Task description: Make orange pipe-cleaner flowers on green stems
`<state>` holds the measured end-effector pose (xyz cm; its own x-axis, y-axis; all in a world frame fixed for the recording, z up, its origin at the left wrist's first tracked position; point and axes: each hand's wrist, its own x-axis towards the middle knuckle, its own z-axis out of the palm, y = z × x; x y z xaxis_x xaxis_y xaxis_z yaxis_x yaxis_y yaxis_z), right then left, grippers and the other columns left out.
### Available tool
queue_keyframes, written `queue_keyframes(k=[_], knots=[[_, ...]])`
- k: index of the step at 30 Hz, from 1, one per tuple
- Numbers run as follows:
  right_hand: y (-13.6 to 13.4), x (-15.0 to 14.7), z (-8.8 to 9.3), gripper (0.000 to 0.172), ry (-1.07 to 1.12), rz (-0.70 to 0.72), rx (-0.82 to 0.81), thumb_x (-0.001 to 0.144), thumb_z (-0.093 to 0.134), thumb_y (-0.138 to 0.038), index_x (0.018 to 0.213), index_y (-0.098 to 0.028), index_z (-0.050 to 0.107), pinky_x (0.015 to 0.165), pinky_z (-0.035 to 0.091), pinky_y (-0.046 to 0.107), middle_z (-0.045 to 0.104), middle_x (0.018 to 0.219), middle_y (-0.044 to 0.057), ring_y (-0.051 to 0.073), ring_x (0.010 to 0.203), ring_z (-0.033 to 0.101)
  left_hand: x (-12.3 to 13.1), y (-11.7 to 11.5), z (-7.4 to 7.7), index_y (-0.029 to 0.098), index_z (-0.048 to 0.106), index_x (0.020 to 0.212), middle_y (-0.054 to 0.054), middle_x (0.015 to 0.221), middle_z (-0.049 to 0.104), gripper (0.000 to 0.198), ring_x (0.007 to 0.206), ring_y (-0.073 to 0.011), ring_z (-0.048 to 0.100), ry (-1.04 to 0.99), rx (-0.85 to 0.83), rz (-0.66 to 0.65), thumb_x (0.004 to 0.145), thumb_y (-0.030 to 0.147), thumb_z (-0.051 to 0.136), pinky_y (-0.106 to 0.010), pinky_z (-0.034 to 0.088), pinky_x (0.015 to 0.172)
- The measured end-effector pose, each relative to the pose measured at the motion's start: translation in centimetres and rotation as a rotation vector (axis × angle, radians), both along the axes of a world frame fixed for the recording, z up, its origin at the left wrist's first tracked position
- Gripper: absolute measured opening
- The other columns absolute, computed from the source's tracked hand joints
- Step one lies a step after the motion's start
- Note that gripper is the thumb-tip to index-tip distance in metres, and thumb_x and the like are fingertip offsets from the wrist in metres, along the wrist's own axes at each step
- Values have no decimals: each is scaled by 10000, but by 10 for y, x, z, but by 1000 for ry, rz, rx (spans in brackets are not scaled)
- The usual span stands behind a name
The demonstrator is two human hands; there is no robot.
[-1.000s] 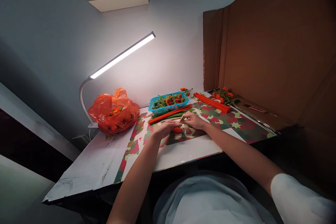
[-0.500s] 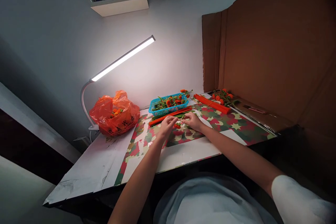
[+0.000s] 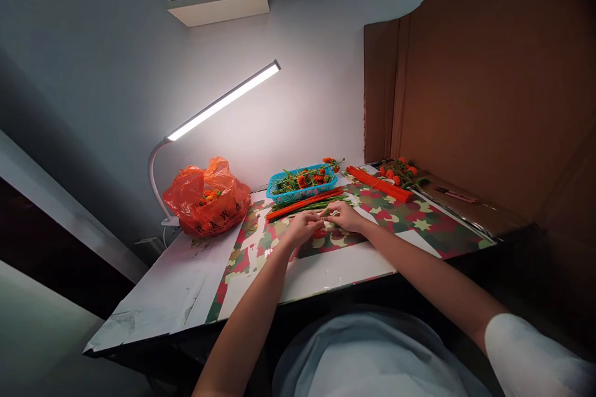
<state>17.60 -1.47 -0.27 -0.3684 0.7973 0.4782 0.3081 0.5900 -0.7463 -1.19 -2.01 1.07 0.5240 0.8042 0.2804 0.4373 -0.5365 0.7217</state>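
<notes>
Over the patterned table cover, my left hand has its fingers closed near the fingertips of my right hand; what they pinch is too small to make out. My right hand is closed on a thin green stem, which slants up between the two hands. Just beyond the hands lie a bundle of red sticks and a bundle of green stems. Behind these, a blue basket holds orange flowers with green stems. The orange flower head below the fingers is hidden.
An orange plastic bag with flowers sits left, beside a lit lamp. More red sticks and orange flowers lie at the back right, by a tall cardboard sheet. A shelf hangs above.
My left hand has turned, its fingers now lower and closer to my right hand. The orange flower seen below the fingers has gone out of sight. The view has shifted slightly.
</notes>
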Motion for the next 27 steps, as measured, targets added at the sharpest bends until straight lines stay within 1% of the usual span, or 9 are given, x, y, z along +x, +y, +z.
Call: queue_keyframes(k=[4, 7, 10, 12, 14, 16, 18, 23, 27], knots=[[-2, 2, 3, 215, -36, 66, 33, 759, 638, -379, 776, -184, 725, 749, 450, 282, 664, 786, 43, 176, 804, 584, -5, 1, 5, 115, 710, 683, -91, 735, 676, 269, 747, -190, 610, -243, -576, -251, 700, 380, 664, -322, 451, 783], [-2, 2, 5, 194, -37, 48, 42, 761, 631, -360, 784, -191, 726, 770, 443, 281, 658, 799, 38, 178, 832, 579, -6, 1, 6, 107, 685, 664, -98, 724, 673, 245, 733, -188, 613, -328, -702, -243, 659, 352, 684, -327, 457, 779], [0, 0, 4, 178, -30, -48, 1, 763, 614, -324, 763, -177, 716, 749, 436, 275, 664, 783, 39, 180, 816, 581, -3, 2, 5, 117, 702, 757, -97, 797, 683, 328, 787, -196, 614, -283, -537, -57, 749, 425, 591, -319, 457, 762], [3, -1, 1, 180, -22, -144, -34, 759, 614, -319, 742, -165, 707, 718, 430, 273, 673, 760, 42, 183, 787, 588, -1, 2, 4, 137, 706, 830, -92, 856, 686, 400, 855, -208, 609, -259, -261, 159, 822, 471, 486, -317, 453, 772], [5, -3, -3, 196, -21, -220, -50, 755, 623, -336, 724, -159, 700, 700, 420, 275, 678, 736, 42, 182, 752, 591, 2, 0, 3, 163, 700, 884, -86, 921, 677, 389, 913, -214, 599, -209, 70, 299, 845, 473, 467, -319, 449, 797], [6, -6, -7, 222, -20, -271, -62, 752, 632, -364, 702, -157, 695, 688, 410, 275, 677, 706, 38, 178, 719, 587, 5, -5, 3, 190, 696, 903, -78, 972, 664, 295, 935, -214, 592, -82, 338, 310, 811, 436, 561, -324, 441, 819], [7, -9, -10, 255, -17, -303, -88, 752, 635, -392, 678, -155, 689, 676, 402, 275, 669, 676, 35, 175, 697, 580, 9, -9, 3, 206, 699, 857, -70, 960, 664, 195, 922, -213, 589, 77, 481, 291, 782, 371, 626, -333, 430, 825], [6, -11, -9, 250, -60, -287, -126, 753, 642, -398, 736, -163, 726, 699, 395, 299, 684, 719, 48, 193, 724, 582, 12, -13, 5, 195, 689, 704, -57, 873, 680, 154, 876, -207, 589, 298, 499, 311, 812, 218, 581, -349, 393, 810], [1, -4, -4, 170, -151, -239, -22, 750, 654, -305, 847, -210, 756, 806, 386, 347, 701, 835, 60, 237, 891, 564, 4, -8, 8, 184, 686, 685, -51, 829, 671, 183, 808, -187, 586, 237, 319, 213, 798, 293, 593, -318, 409, 762]])
